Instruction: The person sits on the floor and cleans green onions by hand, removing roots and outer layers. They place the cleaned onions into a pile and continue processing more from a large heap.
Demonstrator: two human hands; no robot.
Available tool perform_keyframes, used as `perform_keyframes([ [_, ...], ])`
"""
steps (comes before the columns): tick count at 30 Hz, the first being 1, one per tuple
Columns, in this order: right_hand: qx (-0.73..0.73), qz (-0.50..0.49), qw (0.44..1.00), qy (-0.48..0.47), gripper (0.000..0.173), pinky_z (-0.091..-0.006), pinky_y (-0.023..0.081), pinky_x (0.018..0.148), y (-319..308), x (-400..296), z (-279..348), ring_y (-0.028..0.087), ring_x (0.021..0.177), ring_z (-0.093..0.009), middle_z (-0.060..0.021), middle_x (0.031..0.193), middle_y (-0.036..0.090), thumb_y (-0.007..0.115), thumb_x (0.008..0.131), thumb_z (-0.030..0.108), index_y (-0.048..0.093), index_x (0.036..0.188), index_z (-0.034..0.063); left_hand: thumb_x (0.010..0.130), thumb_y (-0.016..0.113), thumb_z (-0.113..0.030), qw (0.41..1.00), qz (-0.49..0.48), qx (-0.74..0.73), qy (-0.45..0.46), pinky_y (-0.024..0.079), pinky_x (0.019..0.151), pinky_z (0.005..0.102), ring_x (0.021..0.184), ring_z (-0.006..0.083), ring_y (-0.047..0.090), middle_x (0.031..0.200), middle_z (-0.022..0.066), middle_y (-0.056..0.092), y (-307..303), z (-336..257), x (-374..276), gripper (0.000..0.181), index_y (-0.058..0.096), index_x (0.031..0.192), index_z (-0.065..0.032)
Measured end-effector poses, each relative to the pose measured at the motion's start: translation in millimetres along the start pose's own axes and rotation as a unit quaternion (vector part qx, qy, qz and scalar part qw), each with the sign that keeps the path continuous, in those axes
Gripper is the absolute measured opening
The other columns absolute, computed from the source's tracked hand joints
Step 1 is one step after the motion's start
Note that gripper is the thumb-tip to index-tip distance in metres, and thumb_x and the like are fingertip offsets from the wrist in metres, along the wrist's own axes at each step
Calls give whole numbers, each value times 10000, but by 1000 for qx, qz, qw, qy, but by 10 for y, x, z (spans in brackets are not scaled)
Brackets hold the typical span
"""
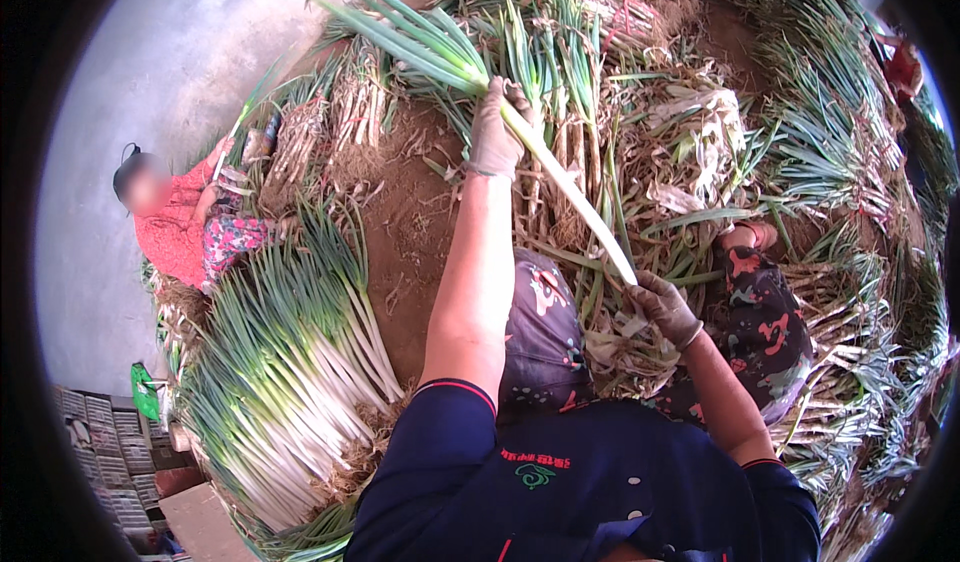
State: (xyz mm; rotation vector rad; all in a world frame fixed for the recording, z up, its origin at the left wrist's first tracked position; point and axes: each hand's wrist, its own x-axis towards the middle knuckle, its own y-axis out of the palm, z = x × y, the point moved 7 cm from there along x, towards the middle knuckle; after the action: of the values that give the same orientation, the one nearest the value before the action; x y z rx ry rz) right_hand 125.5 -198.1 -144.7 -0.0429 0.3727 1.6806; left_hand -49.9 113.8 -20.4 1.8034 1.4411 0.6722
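Observation:
One long green onion slants across the space before me, its green leaves up at the far left and its white stalk running down to the right. My gloved left hand is closed around it just below where the leaves fan out. At the lower end of the white stalk, my gloved right hand has its fingers on the tip, which they partly hide. Loose dry leaves and peelings lie between my legs, under the right hand. Beyond the left hand stand untrimmed green onions with brown outer skins.
Clean white-stemmed green onions lie in a broad row on my left. Farther left, a person in a red top holds an onion. Tied bundles are heaped along the right. Bare soil shows near my left arm.

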Motion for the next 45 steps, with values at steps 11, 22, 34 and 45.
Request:
perform_keyframes([
  [11, 221, 9, 972, 77, 483, -190, 232, 421, 619, -198, 485, 315, 473, -25, 40, 711, 469, 562, 920, 515, 527, 1170, 104, 928, 607, -178, 990, -90, -54, -89, 416, 513, 244, 577, 104, 462, 720, 23, 487, -785, 413, 200, 166, 526, 867, -47],
  [22, 161, -103, 972, 137, 293, -183, 227, 454, 506, -940, 554, 299, 506, -17, 73, 641, 381, 484, 982, 274, 553, 1132, 31, 927, 586, -131, 985, -143, -61, -76, 363, 450, 223, 492, 85, 402, 677, -13, 463, -1140, 256, 275, 119, 511, 843, -92],
  [34, 71, -240, 957, 145, 218, -174, 279, 469, -110, -1662, 80, 403, 536, -6, 65, 678, 507, 528, 954, 188, 632, 1056, 26, 887, 648, -272, 983, 46, -173, -43, 422, 516, 257, 541, 84, 457, 720, -30, 513, -1277, -425, 291, 142, 674, 970, -158],
  [45, -258, -181, 949, -30, 218, -210, 351, 540, -219, -885, 99, 407, 629, -27, 46, 670, 476, 521, 953, 167, 621, 1012, -18, 901, 643, -178, 999, -3, -14, 51, 477, 913, 336, 997, 147, 569, 978, -2, 612, -1340, -1267, -732, 268, 600, 1165, -175],
])
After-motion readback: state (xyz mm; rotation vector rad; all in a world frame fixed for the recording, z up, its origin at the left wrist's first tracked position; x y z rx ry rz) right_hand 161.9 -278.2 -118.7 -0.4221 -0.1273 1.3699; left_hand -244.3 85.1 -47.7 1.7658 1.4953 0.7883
